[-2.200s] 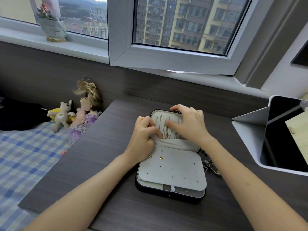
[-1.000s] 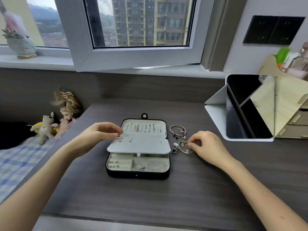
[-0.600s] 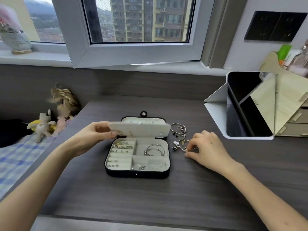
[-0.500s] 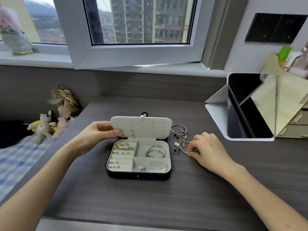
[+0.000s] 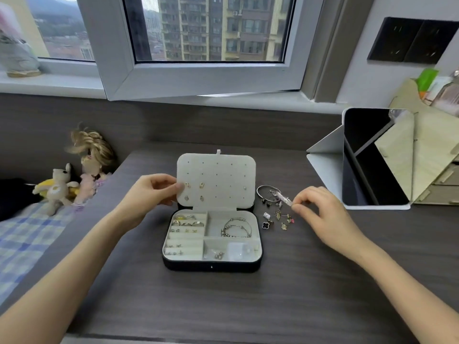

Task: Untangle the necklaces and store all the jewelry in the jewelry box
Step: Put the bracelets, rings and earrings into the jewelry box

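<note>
Left hand [image 5: 149, 193] is pinching flap [image 5: 216, 170] upright; right hand [image 5: 323, 209] is pinching tiny piece [image 5: 284, 198] by fingertips only, probably risking a slip.

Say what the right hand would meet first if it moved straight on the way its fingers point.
Likely the silver bangle lying beside the jewelry box, just past the small piece the right hand pinches; the hand's height is hard to judge.

Jewelry box [image 5: 211, 266]: black shell, pale lining, open. Earring panel [image 5: 218, 177] held upright, four earrings pinned. Rings [image 5: 188, 220], bangles [image 5: 236, 228] in compartments. Loose jewelry [image 5: 277, 216] just right of box; clear piece [image 5: 284, 199] pinched there.
</note>
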A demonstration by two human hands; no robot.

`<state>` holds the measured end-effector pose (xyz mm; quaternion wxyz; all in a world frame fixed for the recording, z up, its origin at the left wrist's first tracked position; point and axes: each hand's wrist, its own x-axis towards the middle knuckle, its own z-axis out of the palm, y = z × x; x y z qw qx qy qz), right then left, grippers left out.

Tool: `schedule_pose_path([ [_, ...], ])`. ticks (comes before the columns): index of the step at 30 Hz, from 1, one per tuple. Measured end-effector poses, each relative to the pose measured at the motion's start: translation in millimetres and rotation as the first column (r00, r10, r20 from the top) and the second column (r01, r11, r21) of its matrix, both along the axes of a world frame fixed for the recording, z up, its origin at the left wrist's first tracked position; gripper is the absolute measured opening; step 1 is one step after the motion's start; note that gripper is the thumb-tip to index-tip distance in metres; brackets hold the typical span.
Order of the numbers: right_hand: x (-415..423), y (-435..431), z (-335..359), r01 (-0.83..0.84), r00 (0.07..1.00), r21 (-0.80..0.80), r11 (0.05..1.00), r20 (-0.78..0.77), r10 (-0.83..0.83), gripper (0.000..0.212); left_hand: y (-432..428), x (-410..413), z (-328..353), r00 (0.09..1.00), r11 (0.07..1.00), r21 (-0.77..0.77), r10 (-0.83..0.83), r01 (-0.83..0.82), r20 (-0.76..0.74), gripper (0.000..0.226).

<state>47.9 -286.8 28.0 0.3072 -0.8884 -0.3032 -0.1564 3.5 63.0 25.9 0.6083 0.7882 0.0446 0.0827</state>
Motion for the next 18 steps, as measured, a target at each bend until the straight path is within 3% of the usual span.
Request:
schedule_pose_path([
  [2,-3.7,2.8,7.4,-0.038,0.998,0.064,0.997,-0.042,0.041,0.012,-6.4,8.9,-4.5,0.991,0.988,0.081,0.127,-0.130,0.039,0.004],
  [4,-10.5,10.2,12.3,-0.136,0.990,0.049,0.990,-0.039,0.138,0.008,-9.9,13.7,-8.4,0.977,0.965,0.164,0.193,-0.205,0.086,0.006],
  [7,-19.5,30.6,11.7,-0.274,0.958,-0.119,0.954,0.055,0.282,0.017,-9.5,16.2,-13.4,0.953,0.909,0.287,0.275,-0.302,0.129,0.007],
  [13,-8.9,67.9,-4.9,-0.358,0.873,-0.354,0.864,0.202,0.445,0.019,-16.0,17.3,-26.2,0.960,0.907,0.314,0.270,-0.280,0.077,0.014],
  [18,-4.2,79.4,-12.0,-0.391,0.866,-0.334,0.858,0.182,0.465,0.020,-18.7,17.6,-28.1,0.949,0.903,0.291,0.296,-0.315,0.109,0.017],
])
